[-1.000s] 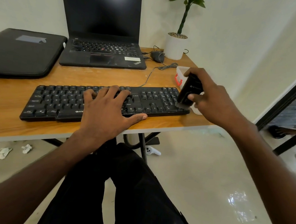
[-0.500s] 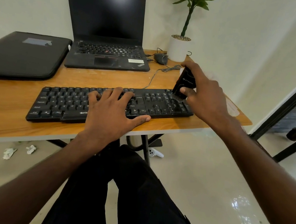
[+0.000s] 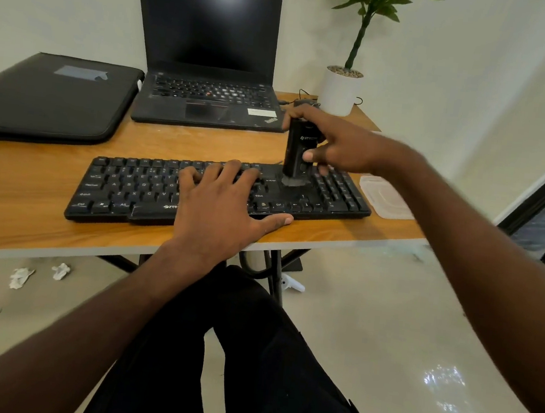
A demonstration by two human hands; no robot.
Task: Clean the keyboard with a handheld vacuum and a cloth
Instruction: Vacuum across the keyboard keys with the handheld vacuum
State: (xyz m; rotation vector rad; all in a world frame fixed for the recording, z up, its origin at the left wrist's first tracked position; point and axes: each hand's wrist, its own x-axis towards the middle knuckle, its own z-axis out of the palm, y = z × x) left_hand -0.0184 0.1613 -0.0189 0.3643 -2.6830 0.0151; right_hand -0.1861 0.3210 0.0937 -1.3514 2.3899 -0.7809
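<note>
Keyboard (image 3: 151, 190) lies at frame centre on the worktop (image 3: 25, 173), long axis running left to right. Left hand (image 3: 220, 211) is flat on its middle keys, fingers spread, gripping nothing, pinning it down. Right hand (image 3: 334, 145) is clenched around the handheld vacuum (image 3: 295, 151), held upright, brush tip touching the keys just right of the left hand. Uncleaned keys probably lie leftward along the long axis, under the left hand; judged: that hand must shift first. No cloth identifiable.
</note>
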